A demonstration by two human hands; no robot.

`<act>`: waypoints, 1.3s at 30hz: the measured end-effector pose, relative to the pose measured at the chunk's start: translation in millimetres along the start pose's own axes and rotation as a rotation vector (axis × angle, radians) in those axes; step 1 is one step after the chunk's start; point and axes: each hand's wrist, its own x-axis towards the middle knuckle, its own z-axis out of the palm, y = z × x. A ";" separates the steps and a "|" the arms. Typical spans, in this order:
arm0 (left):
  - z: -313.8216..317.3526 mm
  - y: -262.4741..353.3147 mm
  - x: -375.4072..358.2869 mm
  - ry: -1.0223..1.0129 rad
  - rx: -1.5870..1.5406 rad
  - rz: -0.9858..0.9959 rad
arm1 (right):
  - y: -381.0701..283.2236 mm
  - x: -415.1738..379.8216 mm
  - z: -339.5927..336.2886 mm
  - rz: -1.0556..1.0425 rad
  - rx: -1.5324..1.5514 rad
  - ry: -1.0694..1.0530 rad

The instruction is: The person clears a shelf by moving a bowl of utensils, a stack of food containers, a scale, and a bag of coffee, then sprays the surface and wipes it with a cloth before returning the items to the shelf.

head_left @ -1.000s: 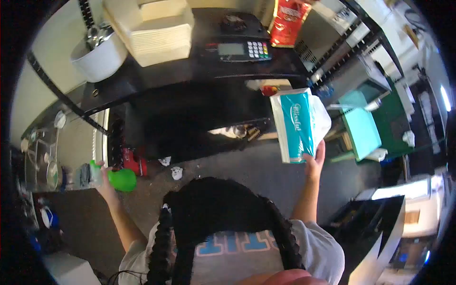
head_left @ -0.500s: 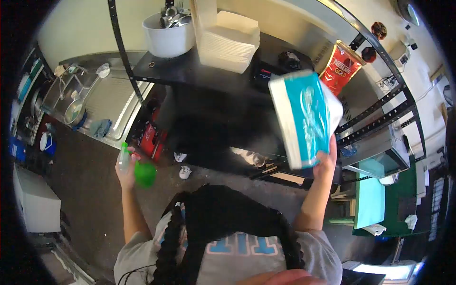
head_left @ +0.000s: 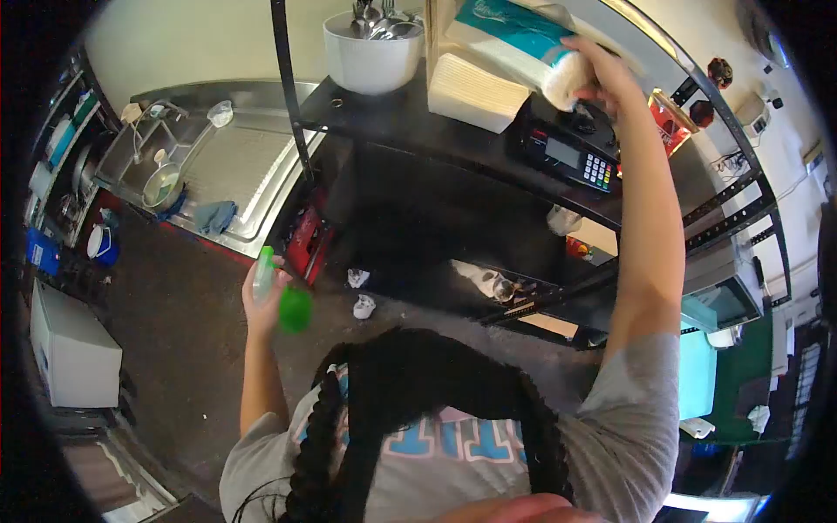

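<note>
My left hand [head_left: 263,295] is closed around a spray bottle [head_left: 294,309] with green parts, held over the floor at left. High at the right, my right hand [head_left: 603,77] grips the end of a teal and white plastic package [head_left: 514,35]. That package lies tilted above the stack of cream food trays [head_left: 479,90] on the black shelf [head_left: 397,124]. Just below my right hand sits a card terminal or scale with a keypad [head_left: 567,157]. A red coffee packet [head_left: 670,124] stands behind my right forearm.
A white bowl of cutlery [head_left: 373,54] stands left of the trays. Further left is a metal sink [head_left: 235,166] with a blue cloth [head_left: 214,216]. A red item [head_left: 307,244] and crumpled white pieces [head_left: 364,306] lie low beside the shelf. A microwave [head_left: 725,296] is at right.
My right hand has moved up and forward with the package, from in front of the shelf to above the trays. The view has shifted, and the keypad device now shows. My left hand still holds the bottle.
</note>
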 end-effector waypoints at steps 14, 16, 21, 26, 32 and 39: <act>-17.9 -27.6 28.8 -0.161 0.007 -0.016 | -41.3 21.2 90.1 -0.243 -0.825 0.298; -20.6 -30.8 31.8 -0.183 0.018 -0.005 | -51.7 -22.3 90.6 -0.264 -0.686 0.283; -20.9 -34.4 38.8 -0.243 0.070 0.010 | -25.1 -47.0 100.4 -0.353 -0.632 0.323; -11.7 -42.8 46.6 -0.330 0.097 -0.005 | -10.7 -49.9 103.6 -0.369 -0.470 0.376; 16.3 -57.8 49.8 -0.390 -0.031 -0.097 | 38.0 -98.3 122.1 -0.778 -0.148 0.533; 95.1 -110.5 85.5 -0.340 0.029 -0.150 | 225.4 -252.0 196.7 -0.341 0.052 0.474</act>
